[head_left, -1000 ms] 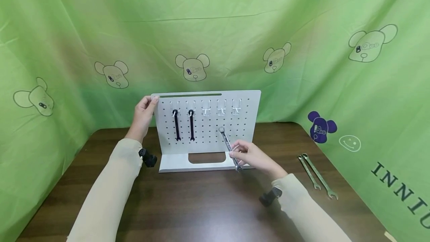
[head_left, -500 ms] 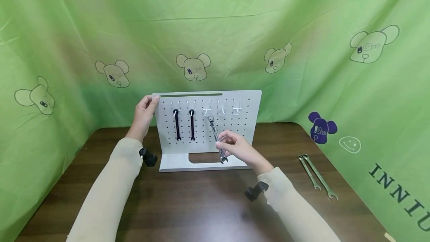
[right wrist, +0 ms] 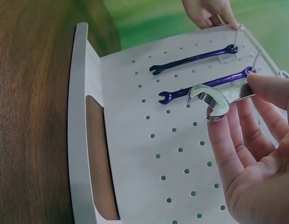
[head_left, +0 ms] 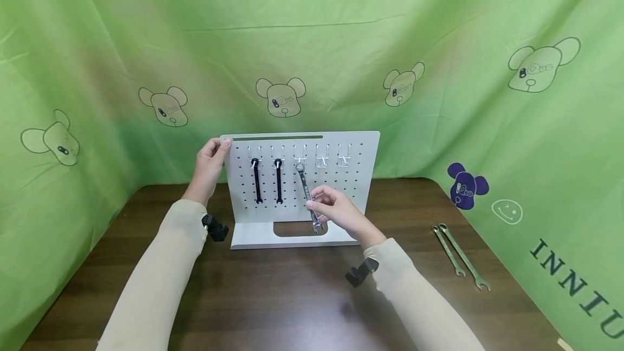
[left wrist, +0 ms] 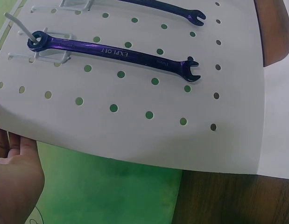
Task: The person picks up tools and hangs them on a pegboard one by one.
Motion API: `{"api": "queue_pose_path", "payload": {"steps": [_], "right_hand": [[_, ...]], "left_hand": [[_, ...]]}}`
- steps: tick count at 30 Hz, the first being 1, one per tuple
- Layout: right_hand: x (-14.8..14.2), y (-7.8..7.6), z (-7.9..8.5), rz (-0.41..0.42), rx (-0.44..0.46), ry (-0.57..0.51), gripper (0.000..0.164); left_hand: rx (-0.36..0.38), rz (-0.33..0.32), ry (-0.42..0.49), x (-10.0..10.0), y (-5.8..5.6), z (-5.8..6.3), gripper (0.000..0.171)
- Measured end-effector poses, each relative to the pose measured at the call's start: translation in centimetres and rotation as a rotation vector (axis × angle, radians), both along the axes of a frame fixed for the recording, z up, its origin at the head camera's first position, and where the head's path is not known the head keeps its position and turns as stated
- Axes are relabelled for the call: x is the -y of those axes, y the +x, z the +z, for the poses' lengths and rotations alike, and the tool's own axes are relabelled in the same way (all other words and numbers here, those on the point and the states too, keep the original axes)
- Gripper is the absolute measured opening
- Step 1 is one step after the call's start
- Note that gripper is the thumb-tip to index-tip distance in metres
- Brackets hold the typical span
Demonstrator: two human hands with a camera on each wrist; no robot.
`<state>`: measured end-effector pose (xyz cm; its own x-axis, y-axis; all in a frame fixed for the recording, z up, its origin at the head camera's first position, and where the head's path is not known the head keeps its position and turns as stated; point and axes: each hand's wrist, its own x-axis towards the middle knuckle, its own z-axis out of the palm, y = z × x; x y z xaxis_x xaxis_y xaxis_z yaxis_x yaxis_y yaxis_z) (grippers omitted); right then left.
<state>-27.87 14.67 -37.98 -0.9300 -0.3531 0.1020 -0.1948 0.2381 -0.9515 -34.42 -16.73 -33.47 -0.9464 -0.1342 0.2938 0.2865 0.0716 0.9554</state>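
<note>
My left hand [head_left: 207,169] grips the top left corner of a white pegboard [head_left: 352,191], thumb on its front face. Between thumb and fingers my right hand [head_left: 338,213] pinches a silver combination wrench [head_left: 304,180] by its lower shank. The wrench's ring end points up and overlaps the bottom of the middle hook [head_left: 299,156]; its open jaw [right wrist: 214,102] faces down. Two dark purple wrenches, a left one [head_left: 257,184] and a right one [head_left: 279,184], hang by their ring ends on the first two hooks.
Two more silver wrenches, a shorter one [head_left: 449,252] and a longer one [head_left: 465,256], lie on the brown table [head_left: 273,297] at the right. Two hooks right of the held wrench, one of them the far right hook [head_left: 343,156], bear nothing. Behind hangs a green curtain [head_left: 341,37].
My right hand has carried the silver wrench left and up, from low in front of the board's right half to the middle hook. My left hand has stayed at the corner.
</note>
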Motion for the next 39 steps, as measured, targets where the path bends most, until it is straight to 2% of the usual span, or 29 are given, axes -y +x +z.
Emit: {"api": "queue_pose_path", "payload": {"steps": [8,16,25,33,39], "right_hand": [[0.4,-0.6,-0.5,-0.013,0.018,0.013,0.025],[1.1,-1.0,-0.9,-0.068,0.02,0.094,0.034],[1.7,-1.6,-1.8,-0.078,0.027,0.07,0.031],[1.7,-1.6,-1.8,-0.082,0.053,0.048,0.039],[1.6,-1.6,-1.7,-0.08,0.064,0.028,0.039]], "left_hand": [[-0.011,-0.009,0.02,0.0,-0.1,0.0,0.034],[-0.019,-0.01,0.026,0.0,-0.2,-0.1,0.032],[-0.018,-0.005,0.036,-0.1,-0.2,-0.2,0.028],[-0.016,0.004,0.03,0.0,-0.2,-0.1,0.028],[-0.019,-0.003,0.036,0.0,-0.3,-0.2,0.026]]}}
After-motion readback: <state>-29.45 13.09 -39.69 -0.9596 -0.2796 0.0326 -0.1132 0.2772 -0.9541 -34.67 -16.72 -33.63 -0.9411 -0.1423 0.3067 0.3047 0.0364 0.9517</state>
